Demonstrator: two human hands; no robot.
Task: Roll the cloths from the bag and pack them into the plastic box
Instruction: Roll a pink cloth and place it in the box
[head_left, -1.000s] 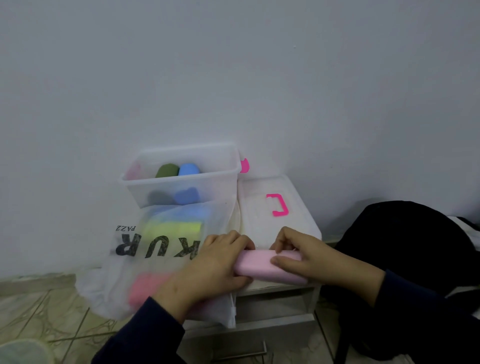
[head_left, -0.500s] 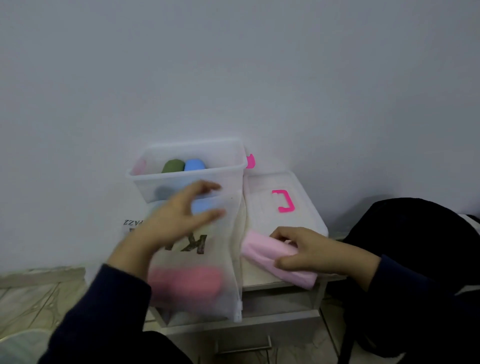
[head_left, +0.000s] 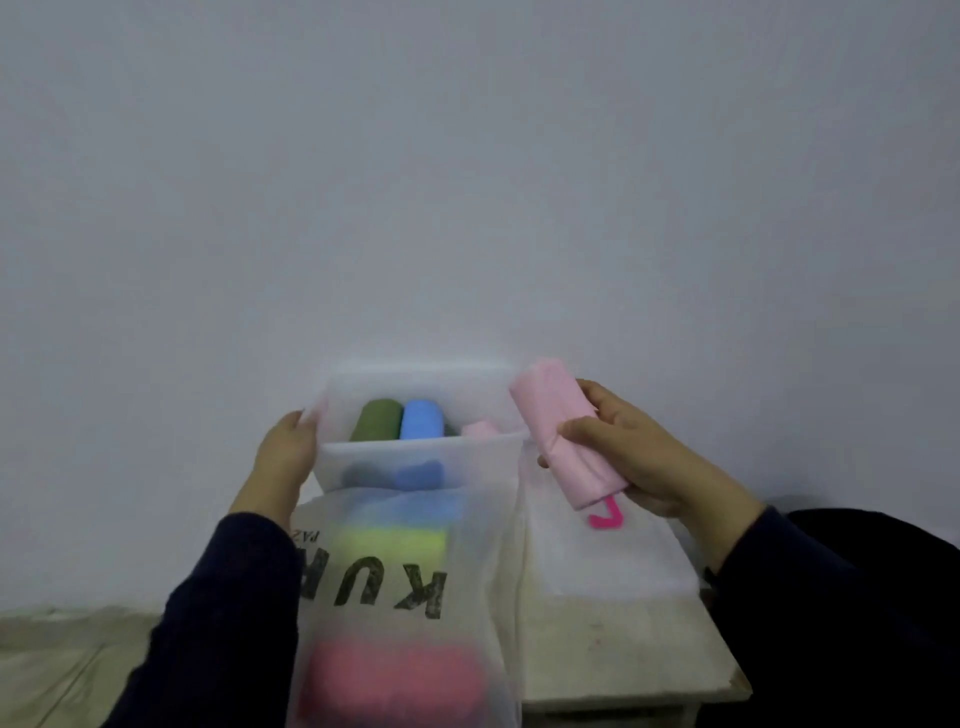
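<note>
A: We see the right hand (head_left: 644, 462) wrapped around a rolled pale pink cloth (head_left: 566, 436), fingers curled over its near side and thumb on top. The roll is tilted, its far end raised just beside the right edge of the clear plastic box (head_left: 415, 457).

B: And the left hand (head_left: 288, 457) lies against the box's left wall, fingers fairly straight and pressed to the plastic. We cannot tell whether it grips the rim or only steadies it.

A: Inside the box we make out a green roll (head_left: 376, 420) and a blue roll (head_left: 422, 420) side by side, with a bit of another pink cloth (head_left: 480, 430) to their right.

B: Near us, the translucent bag (head_left: 410, 597) with dark lettering leans against the box's near wall. Blue, yellow-green and red cloths show blurred through it.

A: To the right of the bag lies the box lid (head_left: 597, 551) with a bright pink handle (head_left: 605, 514), on a pale wooden stand (head_left: 623, 654). All of it stands against a plain white wall (head_left: 467, 182).
</note>
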